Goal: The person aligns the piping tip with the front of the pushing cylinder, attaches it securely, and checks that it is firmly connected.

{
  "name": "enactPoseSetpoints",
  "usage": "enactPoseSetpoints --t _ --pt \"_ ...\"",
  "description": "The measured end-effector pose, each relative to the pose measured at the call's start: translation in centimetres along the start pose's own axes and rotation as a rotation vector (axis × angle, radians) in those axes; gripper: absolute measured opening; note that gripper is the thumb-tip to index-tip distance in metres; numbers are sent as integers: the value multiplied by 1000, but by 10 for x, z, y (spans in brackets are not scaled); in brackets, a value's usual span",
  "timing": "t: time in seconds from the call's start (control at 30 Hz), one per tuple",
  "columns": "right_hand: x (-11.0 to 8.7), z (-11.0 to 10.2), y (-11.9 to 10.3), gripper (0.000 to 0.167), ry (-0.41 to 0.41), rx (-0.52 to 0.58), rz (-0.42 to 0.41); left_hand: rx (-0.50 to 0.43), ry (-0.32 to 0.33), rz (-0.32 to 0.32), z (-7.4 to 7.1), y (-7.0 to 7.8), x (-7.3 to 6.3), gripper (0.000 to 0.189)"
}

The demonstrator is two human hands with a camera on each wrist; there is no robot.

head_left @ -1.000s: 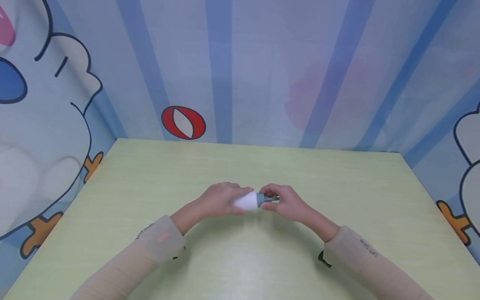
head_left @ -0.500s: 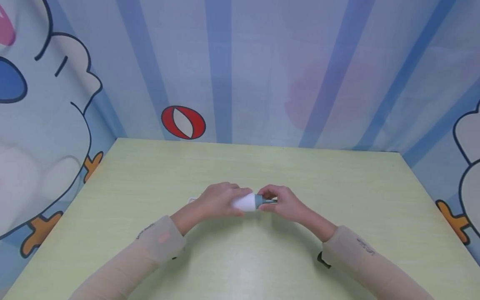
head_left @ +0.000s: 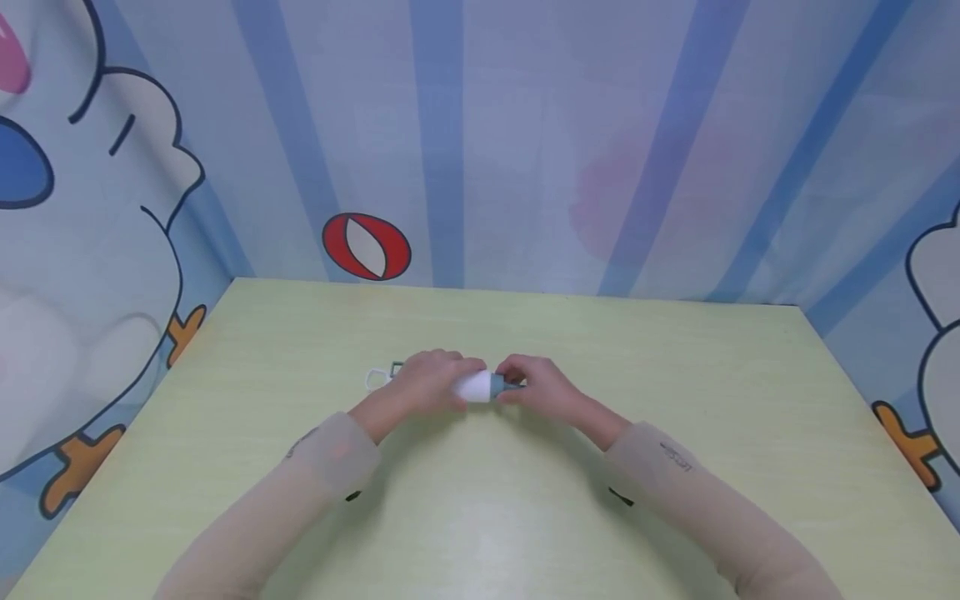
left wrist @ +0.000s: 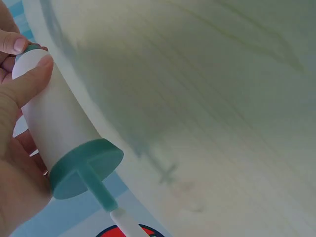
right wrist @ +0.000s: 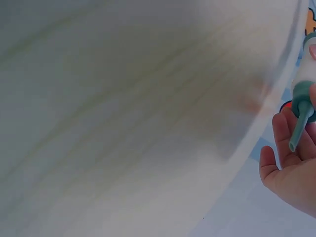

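Note:
A white hand pump (head_left: 474, 387) with teal ends is held level above the table. My left hand (head_left: 426, 385) wraps round its white barrel (left wrist: 61, 111), thumb along the side in the left wrist view. Behind that hand a teal rod (left wrist: 96, 187) leads to a white part; in the head view a white loop (head_left: 375, 379) and a small dark square frame (head_left: 396, 367) show there. My right hand (head_left: 551, 390) pinches the teal collar at the other end. From the collar a thin teal nozzle (right wrist: 299, 133) runs over the right palm.
A pale green-yellow table (head_left: 480, 508) lies under both hands. Behind it hangs a blue striped backdrop (head_left: 510, 150) with a printed red ball (head_left: 367, 246); printed cartoon figures flank the table left and right.
Both hands have shifted left and a little away from me, carrying the pump along. The white loop and dark frame beyond the left hand have come into sight.

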State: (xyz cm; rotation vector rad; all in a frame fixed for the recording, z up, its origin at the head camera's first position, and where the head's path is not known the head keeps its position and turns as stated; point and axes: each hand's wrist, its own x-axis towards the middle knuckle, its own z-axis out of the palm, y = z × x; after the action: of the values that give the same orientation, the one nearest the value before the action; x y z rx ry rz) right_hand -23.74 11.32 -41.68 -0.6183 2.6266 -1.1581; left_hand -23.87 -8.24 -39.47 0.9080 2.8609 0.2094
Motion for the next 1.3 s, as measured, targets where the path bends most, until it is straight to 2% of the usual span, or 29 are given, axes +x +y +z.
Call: enactPoseSetpoints --t 0.17,0.4,0.63,0.87,1.07,1.17,1.3 --pt "8 6 1 26 -25 -74 -5 -12 -40 -31 7 -6 4 57" --pt "11 9 -2 30 -37 -175 14 -8 -48 -54 12 -9 5 57" --pt "10 7 -2 43 -58 -195 16 17 -43 -67 11 -10 5 65" --pt "10 7 1 43 -72 -189 19 17 -61 -61 10 -11 2 65" --pt "8 4 -1 46 -80 -197 20 15 -48 -67 11 -12 2 68" --pt "4 -4 -3 48 -76 -191 17 -6 -49 -86 5 -13 -1 70" --pt "-7 -30 -2 49 -22 -199 -27 -116 -13 -104 -13 -22 -14 67"
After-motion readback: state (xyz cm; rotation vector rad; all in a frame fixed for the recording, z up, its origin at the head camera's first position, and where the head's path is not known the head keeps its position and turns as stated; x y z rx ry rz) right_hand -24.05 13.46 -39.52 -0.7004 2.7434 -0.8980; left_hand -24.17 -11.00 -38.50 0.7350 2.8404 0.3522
